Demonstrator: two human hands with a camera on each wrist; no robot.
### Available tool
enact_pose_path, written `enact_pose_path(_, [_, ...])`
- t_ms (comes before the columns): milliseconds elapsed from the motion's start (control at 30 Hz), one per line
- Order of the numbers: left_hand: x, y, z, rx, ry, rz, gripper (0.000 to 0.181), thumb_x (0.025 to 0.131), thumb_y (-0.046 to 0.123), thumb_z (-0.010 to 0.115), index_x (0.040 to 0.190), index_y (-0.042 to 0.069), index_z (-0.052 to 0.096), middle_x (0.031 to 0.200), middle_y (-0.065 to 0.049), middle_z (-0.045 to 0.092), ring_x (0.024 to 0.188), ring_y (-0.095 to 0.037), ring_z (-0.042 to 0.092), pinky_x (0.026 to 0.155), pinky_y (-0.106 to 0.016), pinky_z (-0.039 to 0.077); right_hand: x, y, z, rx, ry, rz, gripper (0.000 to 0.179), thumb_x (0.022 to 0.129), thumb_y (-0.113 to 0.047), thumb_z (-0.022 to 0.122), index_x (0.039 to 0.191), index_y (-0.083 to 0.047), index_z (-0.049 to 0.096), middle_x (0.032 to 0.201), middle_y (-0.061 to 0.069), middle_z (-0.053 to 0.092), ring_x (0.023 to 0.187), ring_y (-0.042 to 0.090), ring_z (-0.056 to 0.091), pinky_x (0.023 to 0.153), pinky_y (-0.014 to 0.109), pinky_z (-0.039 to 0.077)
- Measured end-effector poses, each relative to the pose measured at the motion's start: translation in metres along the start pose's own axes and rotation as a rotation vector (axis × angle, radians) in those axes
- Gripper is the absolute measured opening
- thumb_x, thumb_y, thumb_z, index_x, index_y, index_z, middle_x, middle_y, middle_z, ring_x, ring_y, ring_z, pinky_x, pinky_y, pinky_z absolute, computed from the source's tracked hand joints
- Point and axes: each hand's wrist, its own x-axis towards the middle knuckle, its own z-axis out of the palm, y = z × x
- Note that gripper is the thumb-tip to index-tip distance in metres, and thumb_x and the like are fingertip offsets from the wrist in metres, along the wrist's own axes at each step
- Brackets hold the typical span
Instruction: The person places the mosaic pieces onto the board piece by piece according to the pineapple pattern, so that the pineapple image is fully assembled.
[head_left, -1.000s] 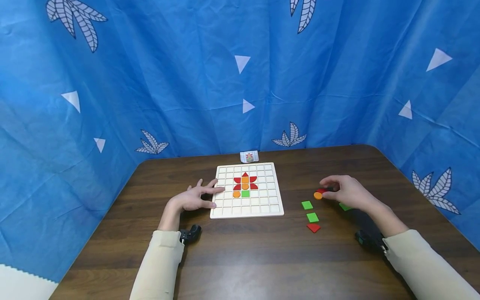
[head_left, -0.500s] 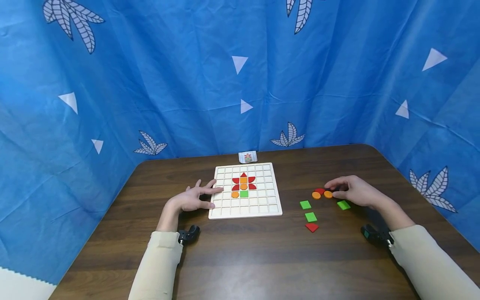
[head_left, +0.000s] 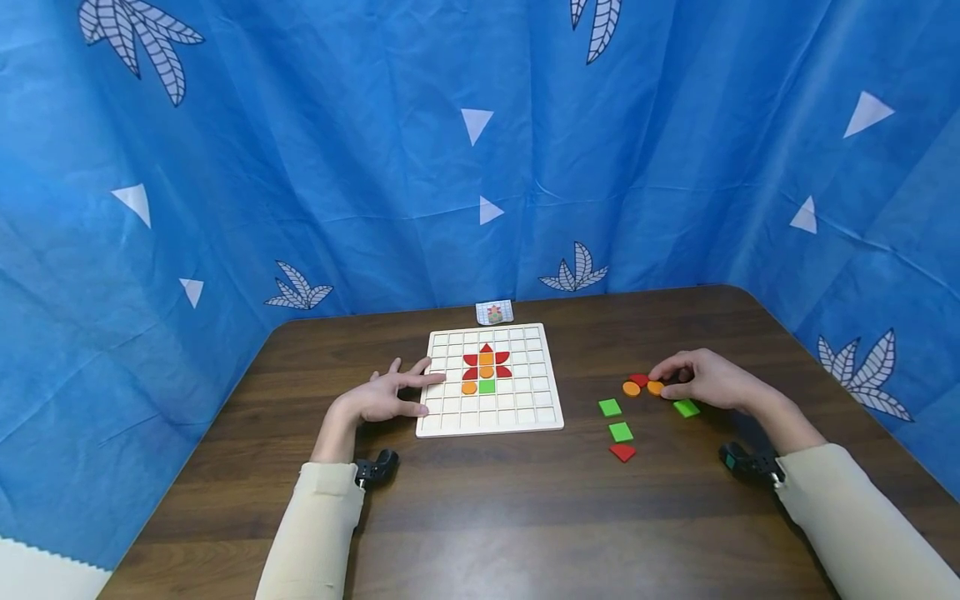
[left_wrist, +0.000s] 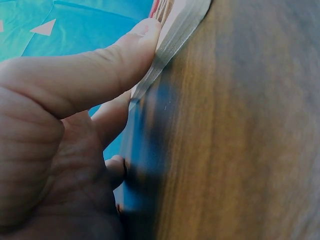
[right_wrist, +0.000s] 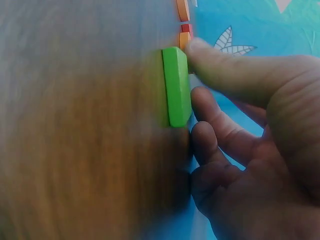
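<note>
A white gridded board (head_left: 517, 408) lies on the table with red, orange and green pieces arranged on it. My left hand (head_left: 386, 396) has its fingers spread over the board's left edge; in the left wrist view the thumb (left_wrist: 115, 70) touches the edge. To the right, my right hand (head_left: 708, 381) pinches an orange disc (head_left: 655, 388) between thumb and index finger at the table surface. Touching or close to that disc are a red piece (head_left: 638, 379) and another orange disc (head_left: 632, 389). A green square (head_left: 686, 408) lies just under the right hand, large in the right wrist view (right_wrist: 176, 87).
Two green squares (head_left: 610, 407) and a red pointed piece (head_left: 622, 452) lie between board and right hand. A small patterned card (head_left: 494, 312) sits behind the board. A blue curtain (head_left: 420, 167) encloses the table's back and sides.
My right hand first shifted right, uncovering the second orange disc and the green square. Its fingertips then closed in on that disc. The left hand has stayed on the board.
</note>
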Motion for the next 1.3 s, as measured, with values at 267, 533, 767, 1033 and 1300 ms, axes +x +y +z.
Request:
enact_pose_path(267, [-0.0004,0.0006,0.0003,-0.003,-0.001,0.006,0.062,0.094,0.033,0.073,0.152,0.031,0.052,0.175,-0.005,0.014,0.158,-0.05,-0.011,0.117,-0.078,-0.008,0.0028,-0.0011,0.0034,-0.065,0.034,0.004,0.028,0.089,-0.027,0.081,0.111,-0.01,0.076,0.106,0.007,0.07,0.089,0.022,0.053,0.074,0.032,0.047])
enact_pose_path(533, [0.0006,0.0019,0.0006,-0.005,0.002,-0.015,0.062,0.093,0.035,0.074,0.151,0.034,0.053,0.175,-0.003,0.015,0.158,-0.048,-0.011,0.118,-0.078,-0.008,0.0028,-0.0006,0.0043,-0.062,0.055,0.03,0.023,0.091,-0.019,0.079,0.11,-0.008,0.074,0.103,0.007,0.069,0.084,0.021,0.052,0.068,0.03,0.047])
enact_pose_path(767, [0.0,0.0033,0.0005,-0.011,0.004,-0.017,0.062,0.093,0.035,0.074,0.152,0.032,0.053,0.175,-0.004,0.015,0.158,-0.049,-0.012,0.118,-0.077,-0.009,0.0022,-0.0027,0.003,-0.076,0.068,0.061,0.033,0.089,-0.027,0.082,0.111,-0.004,0.073,0.096,0.006,0.064,0.084,0.022,0.052,0.07,0.032,0.045])
enact_pose_path(1033, [-0.0004,0.0043,0.001,-0.01,0.007,-0.026,0.062,0.093,0.034,0.074,0.152,0.031,0.053,0.174,-0.007,0.015,0.158,-0.05,-0.012,0.118,-0.077,-0.01,0.0004,-0.0041,0.0019,-0.11,0.053,0.049,0.029,0.094,-0.022,0.077,0.113,-0.002,0.072,0.096,0.006,0.064,0.083,0.02,0.053,0.07,0.031,0.046])
enact_pose_path(1300, [0.0004,0.0043,0.0016,-0.017,0.004,-0.023,0.062,0.093,0.035,0.074,0.151,0.032,0.053,0.174,-0.005,0.016,0.158,-0.049,-0.012,0.118,-0.077,-0.01,0.0017,-0.0043,0.0024,-0.147,0.056,0.056,0.026,0.097,-0.02,0.073,0.114,-0.001,0.071,0.098,0.007,0.064,0.084,0.02,0.053,0.072,0.032,0.048])
